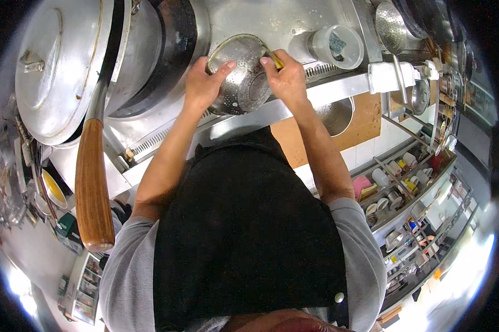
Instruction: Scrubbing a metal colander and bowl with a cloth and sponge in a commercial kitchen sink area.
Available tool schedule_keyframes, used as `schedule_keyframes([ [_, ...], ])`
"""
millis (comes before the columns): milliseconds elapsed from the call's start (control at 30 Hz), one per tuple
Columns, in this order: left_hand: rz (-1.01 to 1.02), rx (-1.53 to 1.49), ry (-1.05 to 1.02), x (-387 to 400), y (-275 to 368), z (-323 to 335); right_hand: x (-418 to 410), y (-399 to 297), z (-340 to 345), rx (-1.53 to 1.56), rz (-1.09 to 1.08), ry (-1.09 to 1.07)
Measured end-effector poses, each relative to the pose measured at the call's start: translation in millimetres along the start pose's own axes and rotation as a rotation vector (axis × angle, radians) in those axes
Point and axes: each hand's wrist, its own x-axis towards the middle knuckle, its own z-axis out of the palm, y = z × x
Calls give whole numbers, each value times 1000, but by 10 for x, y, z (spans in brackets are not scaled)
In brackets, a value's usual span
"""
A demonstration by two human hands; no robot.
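Observation:
A perforated metal strainer bowl is held tilted over the grooved front edge of a steel counter, with its holes towards me. My left hand grips its left rim, the thumb lying on the metal. At the upper right of the rim, my right hand is closed around a small yellow item, pressed near the bowl; I cannot tell exactly what it is. Right of that hand, a translucent plastic tub lies on its side or leans, with a green scouring pad in it.
A large lidded metal pot and a wok stand at left, crossed by a wooden-handled tool. A skimmer and a white cloth are at right. Shelves of containers stand lower right. Part of another person shows at lower left.

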Motion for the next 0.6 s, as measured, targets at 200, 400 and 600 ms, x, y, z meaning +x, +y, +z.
schedule_keyframes([
  [200, -25, -234, -70, -55, 123, -2, 92, -140, -100, -15, 63, -45],
  [400, -108, -204, -76, -6, 98, -54, 64, -165, -66, -75, -96, -51],
  [600, -55, -165, -73, 44, -49, -78, -179, -228, 43, -4, -305, -69],
])
